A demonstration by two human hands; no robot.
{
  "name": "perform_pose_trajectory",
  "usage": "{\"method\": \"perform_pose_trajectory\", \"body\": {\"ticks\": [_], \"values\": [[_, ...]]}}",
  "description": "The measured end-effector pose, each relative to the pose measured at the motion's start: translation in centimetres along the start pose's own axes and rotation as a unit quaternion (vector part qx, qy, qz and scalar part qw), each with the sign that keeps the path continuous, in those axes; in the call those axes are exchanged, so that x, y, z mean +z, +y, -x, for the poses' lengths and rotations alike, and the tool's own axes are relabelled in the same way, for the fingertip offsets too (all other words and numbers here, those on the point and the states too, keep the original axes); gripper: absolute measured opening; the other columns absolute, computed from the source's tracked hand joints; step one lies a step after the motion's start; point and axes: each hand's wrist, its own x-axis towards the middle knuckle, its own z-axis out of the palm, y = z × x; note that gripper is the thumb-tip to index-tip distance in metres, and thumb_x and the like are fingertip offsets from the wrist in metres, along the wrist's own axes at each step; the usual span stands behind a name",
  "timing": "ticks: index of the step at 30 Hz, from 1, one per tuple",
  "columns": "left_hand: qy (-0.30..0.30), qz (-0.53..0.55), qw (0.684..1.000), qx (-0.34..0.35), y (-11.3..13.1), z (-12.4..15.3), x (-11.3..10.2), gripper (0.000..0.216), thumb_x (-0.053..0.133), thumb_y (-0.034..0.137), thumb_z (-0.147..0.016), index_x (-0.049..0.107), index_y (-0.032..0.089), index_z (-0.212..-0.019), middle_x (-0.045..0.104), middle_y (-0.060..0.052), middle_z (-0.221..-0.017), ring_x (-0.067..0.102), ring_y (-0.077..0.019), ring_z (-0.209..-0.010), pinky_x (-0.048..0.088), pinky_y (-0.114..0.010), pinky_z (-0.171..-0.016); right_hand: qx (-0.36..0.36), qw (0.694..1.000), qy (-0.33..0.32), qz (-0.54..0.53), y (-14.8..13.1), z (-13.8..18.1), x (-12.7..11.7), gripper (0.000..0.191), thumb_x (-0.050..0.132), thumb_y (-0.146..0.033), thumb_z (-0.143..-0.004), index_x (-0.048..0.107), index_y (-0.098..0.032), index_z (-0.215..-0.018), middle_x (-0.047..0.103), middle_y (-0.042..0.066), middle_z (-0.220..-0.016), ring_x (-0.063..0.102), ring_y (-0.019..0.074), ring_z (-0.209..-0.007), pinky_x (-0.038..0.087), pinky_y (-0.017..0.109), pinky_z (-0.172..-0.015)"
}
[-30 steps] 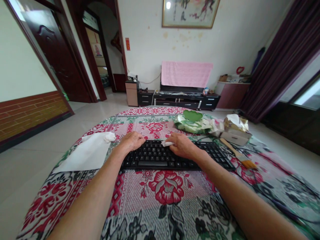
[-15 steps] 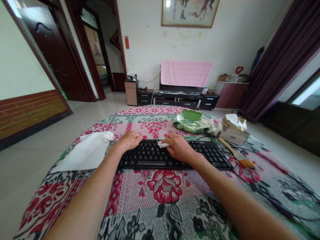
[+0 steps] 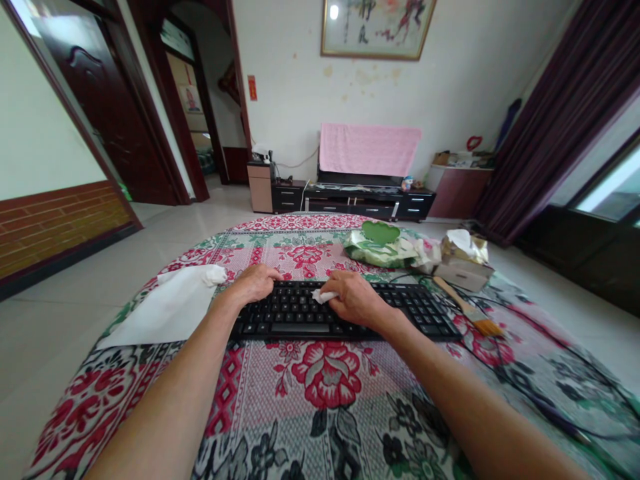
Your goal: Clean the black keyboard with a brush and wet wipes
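A black keyboard (image 3: pixel 300 313) lies across the flowered tablecloth (image 3: pixel 330 380) in front of me. My left hand (image 3: pixel 255 283) rests curled over the keyboard's far left corner, gripping it. My right hand (image 3: pixel 353 300) is closed on a small white wipe (image 3: pixel 320 296) and presses it onto the keys near the middle of the keyboard. Only the wipe's left tip shows past my fingers.
A white sheet with a crumpled tissue (image 3: pixel 170 307) lies at left. Behind the keyboard sit a green wet-wipe pack (image 3: pixel 383 243), a small box with crumpled paper (image 3: pixel 463 263), a wooden brush (image 3: pixel 467 310) and black cables (image 3: pixel 530 393) at right.
My right hand has slid the wipe leftward over the keys, closer to my left hand. The left hand stays at the keyboard's corner. The view has shifted a little.
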Motion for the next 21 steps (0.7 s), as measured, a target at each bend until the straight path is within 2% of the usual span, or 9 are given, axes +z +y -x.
{"method": "perform_pose_trajectory", "body": {"ticks": [4,8,11,17,19,21], "values": [[0.004,0.0,1.0,0.008,-0.3,-0.1,0.1,0.048,0.043,0.009,-0.075,0.072,0.033,-0.105,0.07,0.002,-0.112,0.062,-0.018,-0.109,0.044,-0.026,-0.093,0.074,0.997,0.009,0.011,0.6,0.4,-0.5,0.017,0.051,-0.016,-0.078,0.068,-0.016,-0.079,0.061,0.006,-0.08,0.052,0.0159,-0.075,0.036,0.027,-0.07],[0.008,0.015,1.0,0.01,-0.4,-0.2,0.1,0.05,0.043,0.007,-0.075,0.072,0.034,-0.105,0.071,0.003,-0.11,0.062,-0.018,-0.108,0.043,-0.028,-0.095,0.021,0.999,0.029,-0.003,0.7,0.2,-0.1,0.025,0.047,-0.013,-0.08,0.069,-0.018,-0.092,0.06,0.006,-0.087,0.053,0.0164,-0.083,0.037,0.027,-0.077],[0.007,0.02,1.0,0.012,-0.4,-0.1,0.1,0.049,0.043,0.007,-0.076,0.072,0.034,-0.105,0.071,0.003,-0.109,0.062,-0.0181,-0.109,0.044,-0.028,-0.095,0.019,1.0,0.018,0.004,0.9,0.1,0.2,0.028,0.047,-0.013,-0.08,0.069,-0.019,-0.095,0.061,0.006,-0.089,0.053,0.0168,-0.086,0.037,0.028,-0.079],[0.006,0.014,1.0,0.011,-0.7,-0.2,0.2,0.048,0.042,0.009,-0.077,0.072,0.032,-0.106,0.07,0.003,-0.112,0.061,-0.0169,-0.109,0.043,-0.025,-0.094,0.1,0.994,-0.011,0.031,2.4,0.6,-1.1,0.017,0.05,-0.016,-0.077,0.068,-0.018,-0.076,0.063,0.005,-0.077,0.054,0.0163,-0.074,0.035,0.026,-0.068],[0.003,0.014,1.0,0.005,-0.8,-0.3,0.2,0.047,0.042,0.009,-0.077,0.072,0.032,-0.106,0.07,0.003,-0.112,0.061,-0.0171,-0.109,0.043,-0.025,-0.094,0.129,0.991,-0.007,0.047,2.7,0.8,-1.4,0.016,0.051,-0.017,-0.077,0.066,-0.017,-0.071,0.062,0.006,-0.074,0.052,0.0163,-0.07,0.034,0.027,-0.065],[0.0,0.015,1.0,-0.001,-0.8,-0.3,0.2,0.047,0.043,0.01,-0.078,0.072,0.033,-0.106,0.07,0.003,-0.112,0.061,-0.0175,-0.109,0.043,-0.025,-0.094,0.122,0.991,0.012,0.046,2.7,0.9,-1.4,0.016,0.051,-0.016,-0.077,0.065,-0.017,-0.07,0.061,0.006,-0.076,0.052,0.0161,-0.071,0.034,0.027,-0.066]]}}
